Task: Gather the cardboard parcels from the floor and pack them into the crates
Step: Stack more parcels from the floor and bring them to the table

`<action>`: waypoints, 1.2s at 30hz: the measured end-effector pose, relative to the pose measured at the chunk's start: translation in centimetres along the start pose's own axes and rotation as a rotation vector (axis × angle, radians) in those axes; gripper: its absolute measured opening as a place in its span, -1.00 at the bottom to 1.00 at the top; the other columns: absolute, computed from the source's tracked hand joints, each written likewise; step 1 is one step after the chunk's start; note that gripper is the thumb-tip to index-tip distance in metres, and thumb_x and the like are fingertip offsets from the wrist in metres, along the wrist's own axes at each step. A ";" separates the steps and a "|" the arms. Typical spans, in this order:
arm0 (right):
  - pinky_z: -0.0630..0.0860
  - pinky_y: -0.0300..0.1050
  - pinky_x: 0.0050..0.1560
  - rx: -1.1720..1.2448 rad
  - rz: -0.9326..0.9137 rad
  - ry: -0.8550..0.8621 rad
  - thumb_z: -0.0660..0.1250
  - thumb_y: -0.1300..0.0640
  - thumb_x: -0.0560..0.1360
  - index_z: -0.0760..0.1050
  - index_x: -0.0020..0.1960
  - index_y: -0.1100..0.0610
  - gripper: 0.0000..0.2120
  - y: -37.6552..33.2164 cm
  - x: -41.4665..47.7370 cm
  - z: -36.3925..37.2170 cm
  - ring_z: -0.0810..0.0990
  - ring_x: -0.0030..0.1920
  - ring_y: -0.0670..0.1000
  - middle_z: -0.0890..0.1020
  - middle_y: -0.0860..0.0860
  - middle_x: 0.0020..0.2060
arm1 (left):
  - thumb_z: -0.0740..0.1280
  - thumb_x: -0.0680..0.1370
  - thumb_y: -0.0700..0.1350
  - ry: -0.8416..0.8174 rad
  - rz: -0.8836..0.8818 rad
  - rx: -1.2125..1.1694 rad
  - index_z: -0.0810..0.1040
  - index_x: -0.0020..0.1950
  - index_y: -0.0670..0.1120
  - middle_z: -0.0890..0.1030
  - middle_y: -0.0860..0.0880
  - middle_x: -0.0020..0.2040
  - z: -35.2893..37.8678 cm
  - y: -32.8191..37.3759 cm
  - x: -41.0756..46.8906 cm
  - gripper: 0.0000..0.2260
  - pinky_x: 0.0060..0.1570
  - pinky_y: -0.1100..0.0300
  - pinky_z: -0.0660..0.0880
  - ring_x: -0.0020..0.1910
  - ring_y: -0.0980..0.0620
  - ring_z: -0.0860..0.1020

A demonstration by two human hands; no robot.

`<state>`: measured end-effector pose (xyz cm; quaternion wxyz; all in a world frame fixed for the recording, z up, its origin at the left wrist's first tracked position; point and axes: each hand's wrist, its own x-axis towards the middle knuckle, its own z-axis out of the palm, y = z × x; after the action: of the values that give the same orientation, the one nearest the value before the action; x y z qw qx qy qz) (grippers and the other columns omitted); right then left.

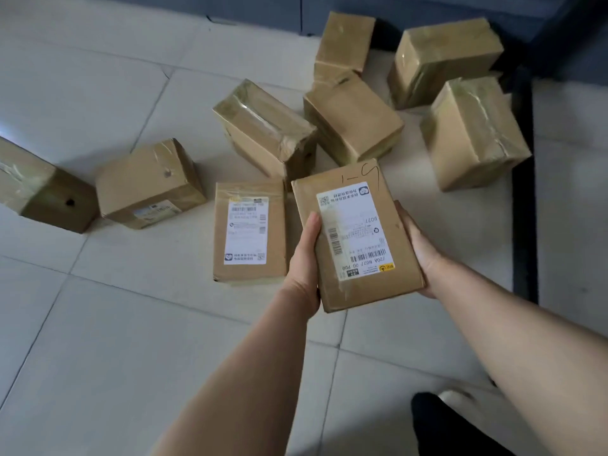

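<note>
- I had both hands on one flat parcel [357, 238], held up off the floor with its white shipping label [353, 230] facing me and "1-9" handwritten near its far edge.
- My left hand [304, 268] gripped the parcel's left edge, thumb [311, 225] laid on top beside the label, the other fingers tucked underneath where I could not see them.
- My right hand [419, 250] cupped the right edge from below; its fingers were closed around the box, mostly hidden behind it.
- Just left of the held parcel, another labelled parcel [248, 232] lay flat on the tiled floor [131, 324], label up.
- Further left sat a tilted box [149, 184] with a label on its near side, and beyond that a box [42, 189] cut off by the frame's left edge, with a small dark hole in its side.
- Behind the held parcel a taped box [266, 126] leaned at an angle, touching a plain brown box [352, 116] on its right.
- Three more taped boxes stood toward the far right: one [343, 41] against the dark wall [263, 8], one [444, 60] in the corner, and one [473, 133] near a dark strip [524, 192] running along the floor.
- I saw no crate in this view, so I could not tell where the crates stood.
- A dark trouser leg [444, 426] showed at the bottom edge.
</note>
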<state>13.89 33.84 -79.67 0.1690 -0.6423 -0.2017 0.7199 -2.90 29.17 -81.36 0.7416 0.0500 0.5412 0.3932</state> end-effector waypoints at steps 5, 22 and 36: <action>0.57 -0.12 -0.17 -0.004 0.057 0.007 -0.01 -0.46 0.47 0.63 0.01 -0.04 -0.37 -1.5 -5.5 -0.3 0.72 -0.22 -0.01 0.74 0.00 -0.11 | 0.30 0.38 0.41 -0.018 -0.061 0.059 0.59 0.30 0.03 0.67 -0.08 0.19 2.1 2.0 -4.1 -0.36 0.37 -0.15 0.39 0.21 -0.13 0.62; 0.39 0.13 0.36 -0.241 0.000 -0.130 0.15 -0.69 0.04 0.58 0.20 -0.18 -0.08 -19.8 -29.6 7.9 0.60 0.19 0.11 0.69 -0.02 0.09 | 0.31 0.22 0.53 0.078 -0.046 0.169 0.61 0.24 0.14 0.67 -0.04 0.18 9.1 23.2 -28.6 -0.27 0.31 -0.23 0.40 0.23 -0.17 0.59; 0.57 -0.06 -0.05 -0.083 -0.206 -0.208 0.05 -0.47 0.45 0.61 0.12 -0.01 -0.35 -32.9 -48.4 8.7 0.67 -0.05 0.10 0.72 0.08 -0.08 | 0.38 0.08 0.58 0.101 0.096 0.298 0.59 0.27 0.12 0.66 -0.09 0.20 20.7 36.1 -45.5 -0.12 0.26 -0.31 0.41 0.22 -0.24 0.58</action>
<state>10.43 37.20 -20.73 0.1935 -0.5466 -0.3124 0.7525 -9.36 32.21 -20.07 0.6782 0.1651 0.6271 0.3457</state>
